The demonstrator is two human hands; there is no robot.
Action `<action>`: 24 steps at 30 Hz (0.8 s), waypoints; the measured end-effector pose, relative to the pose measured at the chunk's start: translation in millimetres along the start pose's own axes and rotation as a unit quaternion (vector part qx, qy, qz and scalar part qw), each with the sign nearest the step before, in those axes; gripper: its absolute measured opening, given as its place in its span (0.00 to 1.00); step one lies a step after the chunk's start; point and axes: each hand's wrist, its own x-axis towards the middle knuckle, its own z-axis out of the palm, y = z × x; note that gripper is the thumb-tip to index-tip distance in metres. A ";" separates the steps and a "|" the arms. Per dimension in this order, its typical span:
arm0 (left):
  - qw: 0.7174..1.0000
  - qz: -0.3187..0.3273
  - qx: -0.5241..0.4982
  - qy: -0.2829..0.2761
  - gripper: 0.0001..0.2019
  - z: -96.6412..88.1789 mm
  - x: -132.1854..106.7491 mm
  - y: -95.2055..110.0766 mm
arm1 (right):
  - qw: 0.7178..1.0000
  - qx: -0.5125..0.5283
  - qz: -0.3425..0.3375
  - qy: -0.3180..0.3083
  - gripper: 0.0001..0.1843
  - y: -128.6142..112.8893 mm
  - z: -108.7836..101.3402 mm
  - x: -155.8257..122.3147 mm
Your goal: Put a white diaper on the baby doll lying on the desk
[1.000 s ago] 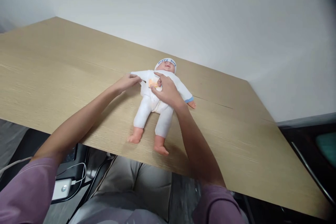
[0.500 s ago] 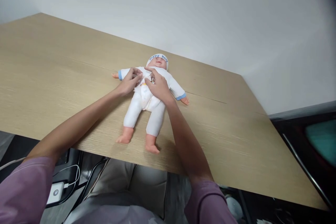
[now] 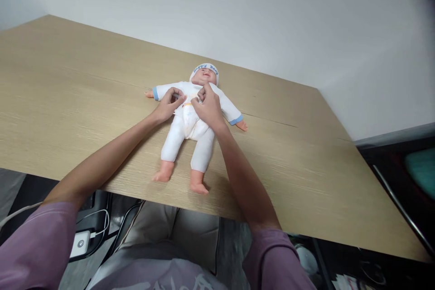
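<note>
A baby doll (image 3: 203,145) lies on its back with its feet towards me, in a white outfit with blue cuffs and a lettered white cap (image 3: 204,68). Around its hips is a white diaper (image 3: 192,124) with an orange mark at the waist. My left hand (image 3: 171,105) is closed in a pinch at one side of the doll's white shirt (image 3: 185,88). On the other side of the chest, my right hand (image 3: 209,108) has its fingers curled and pinched on white cloth, seemingly the shirt; the fingertips partly hide it.
The doll rests on a wide wooden table (image 3: 84,99) against a pale wall (image 3: 238,13). A dark object with a greenish panel (image 3: 421,172) stands at the right. Below the front edge, a white power bank (image 3: 80,244) with a cable sits on a black chair.
My right hand has curled its fingers, the index drawing in from its stretched position, and has shifted slightly right. My left hand stays at the shirt. The view has tilted a little.
</note>
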 end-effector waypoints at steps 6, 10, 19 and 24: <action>0.971 0.117 0.165 0.128 0.16 -0.9 -31.6 55.9 | 0.995 -0.003 -0.011 0.098 0.21 -7.8 -11.3 -8.4; 0.961 0.131 0.227 0.088 0.22 9.8 -87.6 95.4 | 0.994 0.047 -0.043 0.094 0.15 -51.0 -31.6 -56.6; 0.939 0.120 0.274 -0.169 0.18 -1.7 -136.1 65.1 | 0.998 -0.003 -0.039 -0.058 0.04 -51.5 -41.8 -163.2; 0.970 0.057 0.214 -0.102 0.17 -0.7 -118.3 47.4 | 0.993 -0.112 0.010 -0.041 0.03 -29.1 -33.2 -152.2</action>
